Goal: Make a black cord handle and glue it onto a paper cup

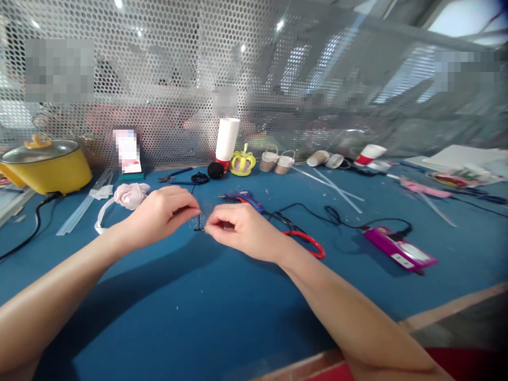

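Note:
My left hand (162, 211) is closed in a pinch, with a thin black strip (199, 222) hanging straight down from its fingertips. The strip looks like wire or cord and has a short crosswise bit at its lower end. Beside that lower end, the thumb and finger of my right hand (242, 225) are pinched together, seemingly on its tip. Both hands hover low over the blue tabletop (190, 307). Just behind my right hand lies a blue glue gun (242, 198). A pale pink fabric rosette (132, 196) on a white ribbon rests near my left wrist.
Pliers (177, 175), a black coil (200, 178) and a black ball (215, 170) lie behind my hands. Stacked paper cups (228, 138) and a yellow crown (243, 162) stand by the mesh panel. A yellow pot (51, 166) is left; a purple power strip (397, 250) and cables lie right.

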Motion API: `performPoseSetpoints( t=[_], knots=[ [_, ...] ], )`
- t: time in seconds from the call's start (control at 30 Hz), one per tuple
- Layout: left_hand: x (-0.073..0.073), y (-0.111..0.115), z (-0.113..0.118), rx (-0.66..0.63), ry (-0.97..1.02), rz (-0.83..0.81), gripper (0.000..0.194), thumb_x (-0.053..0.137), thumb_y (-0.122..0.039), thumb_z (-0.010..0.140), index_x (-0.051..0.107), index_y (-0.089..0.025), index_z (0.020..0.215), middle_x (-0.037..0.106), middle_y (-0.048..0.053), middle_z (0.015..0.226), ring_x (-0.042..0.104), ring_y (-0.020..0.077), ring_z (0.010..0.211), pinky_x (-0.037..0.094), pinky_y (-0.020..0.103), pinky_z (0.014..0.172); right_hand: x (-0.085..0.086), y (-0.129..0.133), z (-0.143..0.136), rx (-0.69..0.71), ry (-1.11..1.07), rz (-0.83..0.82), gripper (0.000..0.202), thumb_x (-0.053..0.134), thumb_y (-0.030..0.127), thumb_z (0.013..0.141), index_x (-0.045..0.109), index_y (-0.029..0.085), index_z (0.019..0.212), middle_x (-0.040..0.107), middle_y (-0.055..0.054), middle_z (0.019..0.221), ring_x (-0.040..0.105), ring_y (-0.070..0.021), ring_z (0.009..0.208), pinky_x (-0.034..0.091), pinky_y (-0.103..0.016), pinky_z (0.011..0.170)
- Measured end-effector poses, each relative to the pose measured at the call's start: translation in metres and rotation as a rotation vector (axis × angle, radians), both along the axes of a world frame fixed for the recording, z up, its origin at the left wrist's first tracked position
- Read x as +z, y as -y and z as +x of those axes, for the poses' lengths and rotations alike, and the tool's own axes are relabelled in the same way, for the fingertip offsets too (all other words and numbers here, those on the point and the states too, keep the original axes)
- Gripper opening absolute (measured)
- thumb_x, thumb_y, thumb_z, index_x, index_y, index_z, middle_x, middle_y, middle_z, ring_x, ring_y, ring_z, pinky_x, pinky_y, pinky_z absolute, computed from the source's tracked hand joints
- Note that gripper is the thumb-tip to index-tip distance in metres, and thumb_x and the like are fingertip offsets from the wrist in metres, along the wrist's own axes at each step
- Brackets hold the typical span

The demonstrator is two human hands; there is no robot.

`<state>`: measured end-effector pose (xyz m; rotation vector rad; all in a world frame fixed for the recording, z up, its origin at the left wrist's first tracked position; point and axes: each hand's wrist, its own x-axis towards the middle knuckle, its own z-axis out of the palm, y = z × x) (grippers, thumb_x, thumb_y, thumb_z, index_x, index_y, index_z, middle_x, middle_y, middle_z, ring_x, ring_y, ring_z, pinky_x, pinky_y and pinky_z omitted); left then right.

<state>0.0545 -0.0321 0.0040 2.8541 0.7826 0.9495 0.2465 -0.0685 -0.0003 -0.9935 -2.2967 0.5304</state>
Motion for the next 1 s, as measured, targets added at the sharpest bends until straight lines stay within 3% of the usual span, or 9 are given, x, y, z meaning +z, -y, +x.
performPoseSetpoints(
  t=[0.13,0.23,0.3,0.43,0.6,0.7,0.83,0.9,1.0],
  knots=[
    [-0.011,-0.005,0.004,-0.024,0.018,-0.272,0.022,0.046,-0.027,0.083,0.06,-0.014,0.073,0.057,-0.001,0.06,0.048,0.0087,0.056,0.037,0.019,0.051,0.003,0.0,0.001,-0.066,-0.178,-0.144,0.014,0.051,0.022,0.079,0.056,0.014,0.068,0.054,0.002,0.062,0.046,-0.0078,0.055,0.037,-0.019,0.051],
    [-0.02,-0.001,0.01,-0.012,0.013,-0.385,0.025,0.044,-0.029,0.084,0.06,-0.013,0.072,0.054,-0.002,0.057,0.044,0.0079,0.053,0.035,0.018,0.048,0.0,-0.004,0.002,-0.157,-0.224,-0.094,0.015,0.051,0.022,0.079,0.056,0.014,0.068,0.053,0.002,0.06,0.045,-0.0078,0.054,0.036,-0.019,0.05],
    [-0.024,0.004,0.015,-0.012,-0.004,-0.349,0.025,0.044,-0.026,0.084,0.06,-0.012,0.071,0.056,-0.001,0.057,0.045,0.0081,0.052,0.036,0.018,0.049,-0.003,-0.007,0.002,-0.223,-0.182,0.024,0.014,0.051,0.017,0.078,0.055,0.014,0.065,0.053,0.001,0.06,0.045,-0.0083,0.055,0.036,-0.02,0.052],
    [-0.019,0.013,0.016,0.004,-0.013,-0.049,0.02,0.045,-0.021,0.083,0.061,-0.013,0.073,0.062,0.004,0.064,0.053,0.012,0.06,0.04,0.022,0.057,-0.007,-0.009,0.003,-0.248,0.032,0.244,0.016,0.049,0.01,0.077,0.055,0.014,0.062,0.051,0.0,0.061,0.044,-0.0095,0.057,0.035,-0.022,0.056],
    [-0.004,0.008,0.006,0.031,0.028,0.04,0.02,0.044,-0.021,0.083,0.06,-0.014,0.074,0.063,0.004,0.069,0.055,0.0121,0.063,0.041,0.022,0.06,-0.003,-0.005,0.003,-0.092,0.139,0.211,0.014,0.05,0.01,0.077,0.057,0.014,0.065,0.057,-0.002,0.066,0.049,-0.0112,0.063,0.037,-0.023,0.061],
    [-0.005,0.0,0.003,0.007,0.038,-0.115,0.021,0.046,-0.025,0.082,0.06,-0.014,0.072,0.061,0.002,0.064,0.052,0.0102,0.059,0.039,0.02,0.056,0.001,-0.001,0.002,-0.006,0.047,0.059,0.014,0.05,0.013,0.078,0.057,0.015,0.067,0.058,0.0,0.066,0.05,-0.0099,0.061,0.038,-0.021,0.059],
    [-0.018,-0.006,0.006,-0.036,0.053,-0.41,0.023,0.046,-0.029,0.082,0.06,-0.013,0.073,0.053,-0.002,0.057,0.044,0.0079,0.053,0.035,0.018,0.048,0.004,0.001,0.001,-0.058,-0.13,-0.131,0.014,0.051,0.021,0.079,0.057,0.014,0.068,0.055,0.002,0.061,0.046,-0.0078,0.054,0.037,-0.019,0.051],
    [-0.023,-0.004,0.01,-0.029,0.067,-0.504,0.026,0.044,-0.031,0.083,0.059,-0.013,0.072,0.05,-0.003,0.056,0.041,0.0075,0.052,0.034,0.018,0.047,0.002,-0.002,0.001,-0.118,-0.17,-0.11,0.015,0.051,0.021,0.079,0.057,0.014,0.068,0.053,0.002,0.06,0.045,-0.0077,0.053,0.037,-0.019,0.05],
    [-0.026,0.005,0.017,-0.003,0.085,-0.527,0.029,0.043,-0.031,0.084,0.057,-0.012,0.067,0.048,-0.003,0.054,0.04,0.0069,0.05,0.033,0.018,0.045,-0.003,-0.008,0.002,-0.227,-0.138,0.076,0.014,0.051,0.015,0.078,0.056,0.014,0.064,0.053,0.001,0.06,0.046,-0.0085,0.056,0.037,-0.02,0.054]
  ],
)
